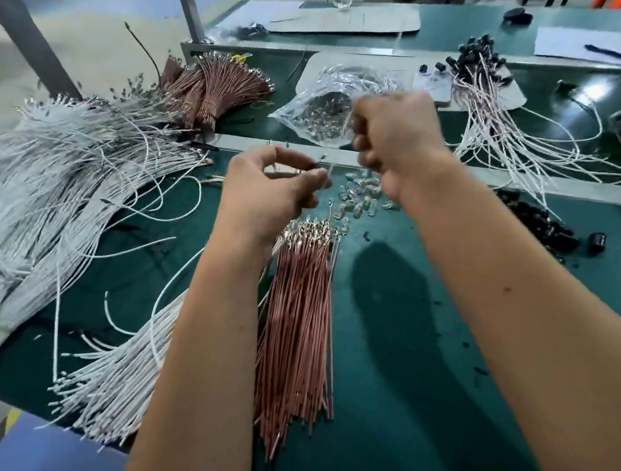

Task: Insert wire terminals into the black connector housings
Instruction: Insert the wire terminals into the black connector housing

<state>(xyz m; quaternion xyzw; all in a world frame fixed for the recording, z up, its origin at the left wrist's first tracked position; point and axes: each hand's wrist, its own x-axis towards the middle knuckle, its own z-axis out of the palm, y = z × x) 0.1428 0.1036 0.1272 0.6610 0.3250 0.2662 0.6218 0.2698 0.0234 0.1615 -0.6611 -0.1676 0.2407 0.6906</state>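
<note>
Green bench mat (407, 325), wire bundles all round. Left hand (268, 187) pinches something small, can't tell what. Right hand (395, 136), blurred, fingers curled on a thin white wire (334, 160) running steeply down toward left fingertips. Black housings (537, 220) sit nearer the right hand.

Bright, even overhead light. Right arm (520, 300) throws a dark shadow on the green mat (402, 364). Right hand (395, 136) motion-blurred; far bg soft; wide-angle bend at edges.
</note>
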